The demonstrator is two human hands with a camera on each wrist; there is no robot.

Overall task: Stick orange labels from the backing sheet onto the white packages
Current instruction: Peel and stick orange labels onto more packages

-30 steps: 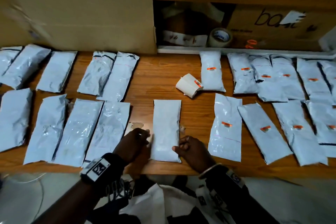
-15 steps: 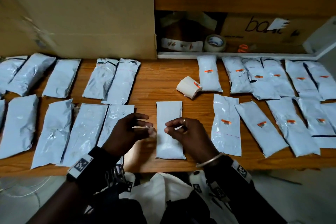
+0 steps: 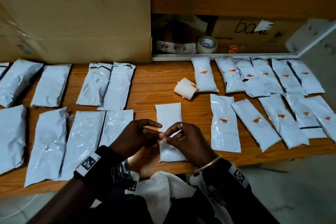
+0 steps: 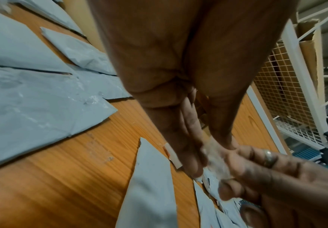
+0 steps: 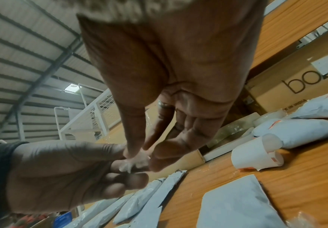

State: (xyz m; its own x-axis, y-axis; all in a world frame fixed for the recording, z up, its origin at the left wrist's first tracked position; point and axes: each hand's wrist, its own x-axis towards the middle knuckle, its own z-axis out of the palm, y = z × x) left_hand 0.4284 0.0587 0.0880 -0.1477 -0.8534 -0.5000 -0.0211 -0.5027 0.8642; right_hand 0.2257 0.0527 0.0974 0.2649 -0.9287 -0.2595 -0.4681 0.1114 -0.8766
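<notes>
Left hand [image 3: 135, 135] and right hand [image 3: 185, 138] fingertips together, both pinching one small whitish scrap [image 4: 215, 158], can't tell what. Held over unlabeled white package [image 3: 168, 116] on table [image 3: 154, 85]; rolled backing sheet [image 3: 185, 88] beyond it.

Both hands are raised and meet fingertip to fingertip. The left hand [image 3: 135, 135] and the right hand [image 3: 188, 139] each pinch the same small crumpled whitish scrap [image 4: 215, 160] between thumb and curled fingers.
</notes>
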